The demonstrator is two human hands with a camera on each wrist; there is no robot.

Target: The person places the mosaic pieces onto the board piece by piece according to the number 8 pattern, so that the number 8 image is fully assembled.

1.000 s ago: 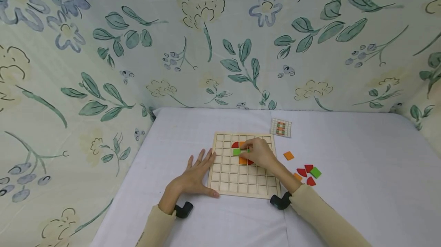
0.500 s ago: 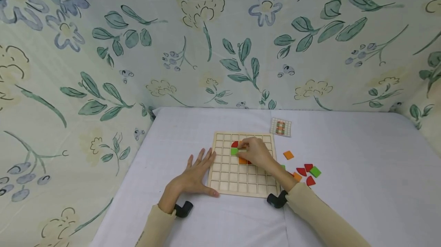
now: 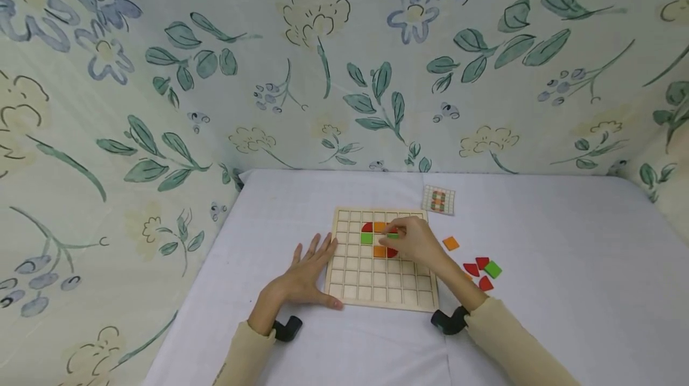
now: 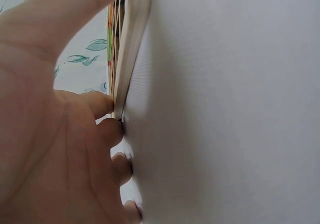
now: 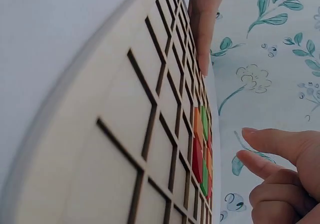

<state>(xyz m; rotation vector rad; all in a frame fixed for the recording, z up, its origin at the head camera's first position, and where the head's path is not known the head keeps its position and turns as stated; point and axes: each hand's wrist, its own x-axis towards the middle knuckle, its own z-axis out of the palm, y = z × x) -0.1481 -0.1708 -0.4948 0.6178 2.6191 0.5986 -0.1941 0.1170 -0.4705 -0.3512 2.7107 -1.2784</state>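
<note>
Flowered cloth (image 3: 317, 69) backs a white-covered table (image 3: 554, 254). Under the right hand (image 3: 417, 244) (thumb and forefinger parted, nothing between) lies one square wooden grid board (image 3: 365, 279); the left hand (image 3: 304, 275), fingers spread, touches its left edge. Rightward, nearer the right hand, lie three loose red quarter-circles (image 3: 470, 269), two orange squares (image 3: 451, 243), one green square (image 3: 493, 269).

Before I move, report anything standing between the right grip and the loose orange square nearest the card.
Nothing visible blocks the right grip from the orange square; only the board's low right rim lies between.
</note>
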